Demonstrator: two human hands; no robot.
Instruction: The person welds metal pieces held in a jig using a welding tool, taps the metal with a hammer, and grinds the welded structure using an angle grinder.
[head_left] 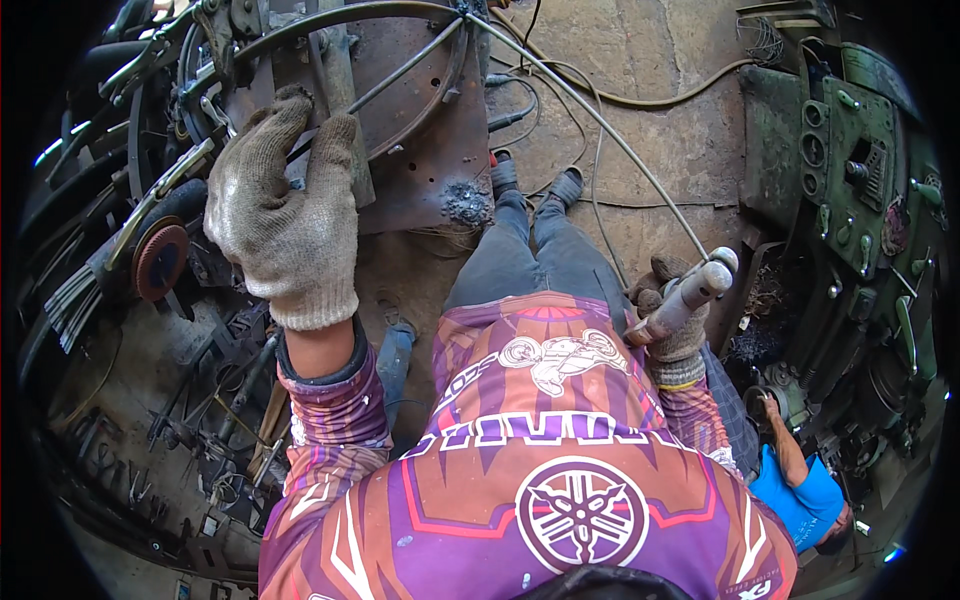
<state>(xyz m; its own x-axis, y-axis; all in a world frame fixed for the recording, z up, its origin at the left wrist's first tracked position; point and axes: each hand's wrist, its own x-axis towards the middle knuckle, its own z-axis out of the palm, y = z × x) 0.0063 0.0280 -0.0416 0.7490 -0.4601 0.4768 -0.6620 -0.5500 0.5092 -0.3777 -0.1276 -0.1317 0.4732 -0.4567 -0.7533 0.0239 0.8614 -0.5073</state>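
Note:
My left hand, in a dirty knitted glove, is curled at the steel worktable. A thin metal rod runs in behind its thumb and shows dark between thumb and fingers; the palm side is hidden. Curved metal bars lie across the table beyond this hand. My right hand, also gloved, is closed around a grey welding electrode holder in front of my right thigh. From its jaw a long, thin welding electrode reaches up and left, its tip at the joint of the bent bar and rod.
Cables trail over the concrete floor past my feet. A green lathe-like machine stands at the right. Another person in a blue shirt works at the lower right. Metal scrap, tools and a brown abrasive disc crowd the left.

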